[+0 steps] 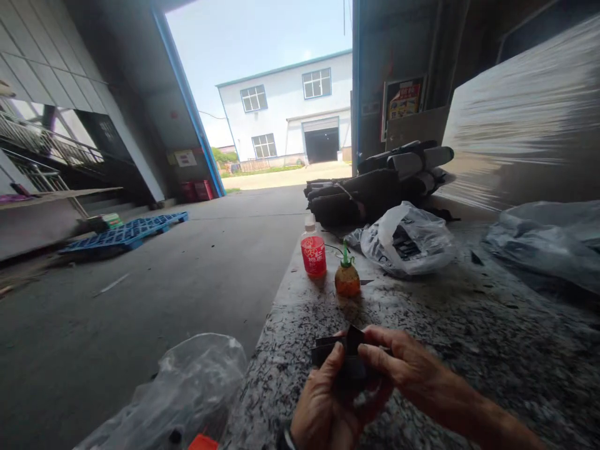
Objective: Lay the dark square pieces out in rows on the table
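Both my hands hold one small black piece of material [335, 349] low over the speckled stone tabletop [450, 312]. My left hand [325, 406] cups it from below, thumb pressed on its top. From the right, my right hand [398, 362] pinches the piece's raised upper edge between fingers and thumb. Beyond the hands stand a red-labelled bottle [313, 250] and a small orange pineapple-shaped bottle [347, 275].
A clear plastic bag holding dark parts [407, 240] lies mid-table, with a pile of black rolled items [375, 184] behind it. Another plastic bag [548, 240] lies at the right, and a crumpled one [187, 387] hangs off the table's left edge. A blue pallet [126, 232] lies on the concrete floor.
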`<state>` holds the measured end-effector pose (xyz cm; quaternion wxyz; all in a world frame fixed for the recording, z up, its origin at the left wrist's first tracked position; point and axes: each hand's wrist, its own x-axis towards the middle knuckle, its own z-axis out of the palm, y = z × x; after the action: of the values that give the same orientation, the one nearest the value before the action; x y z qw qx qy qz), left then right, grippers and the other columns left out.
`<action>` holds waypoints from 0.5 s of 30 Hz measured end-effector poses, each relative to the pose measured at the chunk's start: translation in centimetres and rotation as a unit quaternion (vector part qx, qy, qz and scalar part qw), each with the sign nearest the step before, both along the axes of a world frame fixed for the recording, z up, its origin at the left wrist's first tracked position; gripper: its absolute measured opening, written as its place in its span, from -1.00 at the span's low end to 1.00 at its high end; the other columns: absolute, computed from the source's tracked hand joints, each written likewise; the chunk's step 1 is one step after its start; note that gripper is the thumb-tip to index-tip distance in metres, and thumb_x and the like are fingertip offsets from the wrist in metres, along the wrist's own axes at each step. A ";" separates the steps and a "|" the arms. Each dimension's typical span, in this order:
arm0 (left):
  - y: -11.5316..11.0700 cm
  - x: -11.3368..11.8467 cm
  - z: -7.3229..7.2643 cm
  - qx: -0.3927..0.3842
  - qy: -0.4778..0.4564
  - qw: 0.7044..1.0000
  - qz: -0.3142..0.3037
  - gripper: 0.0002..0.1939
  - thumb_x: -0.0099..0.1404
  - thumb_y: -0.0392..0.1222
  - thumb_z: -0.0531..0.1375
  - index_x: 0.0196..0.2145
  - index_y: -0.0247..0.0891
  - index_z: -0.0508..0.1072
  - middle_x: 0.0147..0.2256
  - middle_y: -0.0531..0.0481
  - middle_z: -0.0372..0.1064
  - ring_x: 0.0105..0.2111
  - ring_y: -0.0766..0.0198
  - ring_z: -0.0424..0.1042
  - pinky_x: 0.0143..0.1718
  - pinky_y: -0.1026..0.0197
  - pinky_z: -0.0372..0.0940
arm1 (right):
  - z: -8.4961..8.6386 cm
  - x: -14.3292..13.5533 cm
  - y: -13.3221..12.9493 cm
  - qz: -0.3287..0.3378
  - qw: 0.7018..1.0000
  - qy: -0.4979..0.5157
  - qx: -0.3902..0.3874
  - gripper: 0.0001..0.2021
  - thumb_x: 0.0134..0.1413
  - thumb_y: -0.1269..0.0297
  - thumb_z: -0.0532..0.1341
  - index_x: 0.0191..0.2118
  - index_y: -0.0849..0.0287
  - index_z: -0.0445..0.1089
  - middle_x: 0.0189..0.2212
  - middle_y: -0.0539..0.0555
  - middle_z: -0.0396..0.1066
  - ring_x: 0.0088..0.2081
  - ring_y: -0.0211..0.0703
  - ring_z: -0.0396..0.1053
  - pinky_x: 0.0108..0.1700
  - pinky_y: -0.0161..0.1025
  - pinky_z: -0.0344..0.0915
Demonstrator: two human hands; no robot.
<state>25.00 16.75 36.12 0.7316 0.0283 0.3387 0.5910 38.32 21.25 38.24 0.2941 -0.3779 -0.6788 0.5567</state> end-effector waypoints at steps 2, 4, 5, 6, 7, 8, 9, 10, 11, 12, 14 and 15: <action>0.3 -2.3 -0.2 0.009 0.003 1.000 0.015 -0.58 0.24 -0.29 0.09 0.04 -0.35 0.12 -0.20 -0.30 0.41 -0.26 0.03 0.45 -0.22 -0.05 0.34 | -0.6 -1.0 1.2 0.011 0.999 -0.009 -0.051 -0.76 0.05 0.17 0.11 -0.25 0.21 0.39 -0.50 -0.01 0.39 -0.49 -0.26 0.34 -0.51 -0.38 0.29; 0.6 -4.1 -0.4 -0.003 0.019 1.000 0.019 -0.56 0.24 -0.33 0.08 0.06 -0.32 0.08 -0.17 -0.32 0.40 -0.26 0.06 0.45 -0.25 0.02 0.36 | -1.4 -1.9 2.3 0.021 0.995 -0.012 -0.096 -0.75 0.01 0.15 0.14 -0.29 0.23 0.38 -0.56 -0.04 0.35 -0.55 -0.29 0.33 -0.58 -0.41 0.26; 0.7 -4.8 -0.6 -0.011 0.030 0.999 0.018 -0.55 0.23 -0.33 0.09 0.06 -0.31 0.07 -0.18 -0.30 0.40 -0.28 0.09 0.46 -0.27 0.05 0.37 | -1.8 -2.4 2.7 0.026 0.993 -0.011 -0.114 -0.75 0.00 0.14 0.15 -0.31 0.23 0.37 -0.59 -0.06 0.34 -0.56 -0.30 0.34 -0.60 -0.42 0.25; 0.8 -5.4 -0.7 -0.016 0.039 0.999 0.015 -0.54 0.23 -0.33 0.10 0.06 -0.30 0.07 -0.19 -0.29 0.40 -0.31 0.11 0.46 -0.30 0.08 0.37 | -2.1 -2.9 3.1 0.027 0.991 -0.012 -0.130 -0.76 -0.02 0.14 0.16 -0.31 0.23 0.36 -0.60 -0.07 0.34 -0.57 -0.31 0.34 -0.61 -0.43 0.25; 0.9 -5.8 -0.8 -0.016 0.041 0.999 0.012 -0.55 0.23 -0.32 0.10 0.06 -0.31 0.08 -0.20 -0.28 0.40 -0.33 0.12 0.46 -0.31 0.09 0.37 | -2.4 -3.4 3.4 0.028 0.990 -0.014 -0.141 -0.77 -0.05 0.16 0.18 -0.32 0.23 0.36 -0.60 -0.07 0.35 -0.58 -0.31 0.34 -0.61 -0.44 0.24; 0.9 -6.1 -1.0 -0.014 0.039 0.999 0.008 -0.55 0.23 -0.31 0.10 0.05 -0.33 0.08 -0.20 -0.28 0.40 -0.34 0.13 0.46 -0.33 0.10 0.38 | -2.6 -4.0 3.7 0.027 0.989 -0.017 -0.147 -0.78 -0.08 0.18 0.20 -0.33 0.23 0.35 -0.60 -0.08 0.35 -0.60 -0.33 0.34 -0.62 -0.45 0.24; 0.9 -6.4 -1.1 -0.010 0.033 0.999 0.004 -0.56 0.23 -0.30 0.09 0.05 -0.34 0.08 -0.20 -0.28 0.39 -0.35 0.14 0.46 -0.33 0.12 0.37 | -2.7 -4.5 4.0 0.024 0.988 -0.019 -0.150 -0.79 -0.10 0.21 0.21 -0.34 0.24 0.34 -0.61 -0.09 0.35 -0.62 -0.35 0.32 -0.63 -0.45 0.23; 1.0 -6.6 -1.3 -0.005 0.026 1.000 0.002 -0.56 0.24 -0.30 0.09 0.06 -0.36 0.08 -0.21 -0.29 0.39 -0.35 0.14 0.45 -0.33 0.13 0.37 | -2.8 -4.9 4.2 0.019 0.988 -0.021 -0.149 -0.81 -0.13 0.24 0.21 -0.36 0.24 0.34 -0.61 -0.10 0.34 -0.63 -0.37 0.30 -0.64 -0.46 0.23; 1.0 -6.9 -1.4 -0.003 0.020 1.000 0.004 -0.55 0.24 -0.30 0.08 0.06 -0.36 0.06 -0.22 -0.28 0.40 -0.35 0.14 0.45 -0.33 0.13 0.37 | -2.9 -5.3 4.5 0.015 0.989 -0.025 -0.148 -0.83 -0.14 0.27 0.21 -0.38 0.24 0.33 -0.62 -0.11 0.32 -0.66 -0.39 0.28 -0.65 -0.47 0.21; 1.1 -7.1 -1.4 -0.006 0.018 1.000 0.009 -0.55 0.24 -0.31 0.07 0.07 -0.36 0.05 -0.25 -0.28 0.40 -0.37 0.15 0.45 -0.34 0.13 0.37 | -3.0 -5.6 4.8 0.013 0.989 -0.029 -0.147 -0.85 -0.16 0.29 0.21 -0.40 0.24 0.32 -0.64 -0.13 0.29 -0.68 -0.40 0.26 -0.66 -0.48 0.19; 1.2 -7.6 -1.4 -0.016 0.027 0.999 0.031 -0.55 0.24 -0.33 0.07 0.07 -0.33 0.06 -0.29 -0.25 0.41 -0.38 0.18 0.45 -0.37 0.13 0.38 | -3.0 -6.1 5.6 0.010 0.989 -0.039 -0.144 -0.87 -0.16 0.30 0.20 -0.42 0.24 0.32 -0.68 -0.16 0.23 -0.72 -0.44 0.21 -0.69 -0.50 0.15; 1.3 -7.9 -1.4 -0.023 0.035 0.998 0.040 -0.56 0.24 -0.34 0.07 0.07 -0.31 0.07 -0.30 -0.24 0.41 -0.38 0.18 0.44 -0.38 0.13 0.38 | -3.0 -6.3 5.9 0.012 0.989 -0.044 -0.142 -0.87 -0.16 0.29 0.20 -0.43 0.24 0.32 -0.69 -0.17 0.21 -0.73 -0.45 0.18 -0.70 -0.50 0.13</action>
<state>17.07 18.09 34.76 0.6959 0.0182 0.3784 0.6102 31.98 27.15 35.26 0.2008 -0.4320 -0.6098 0.6334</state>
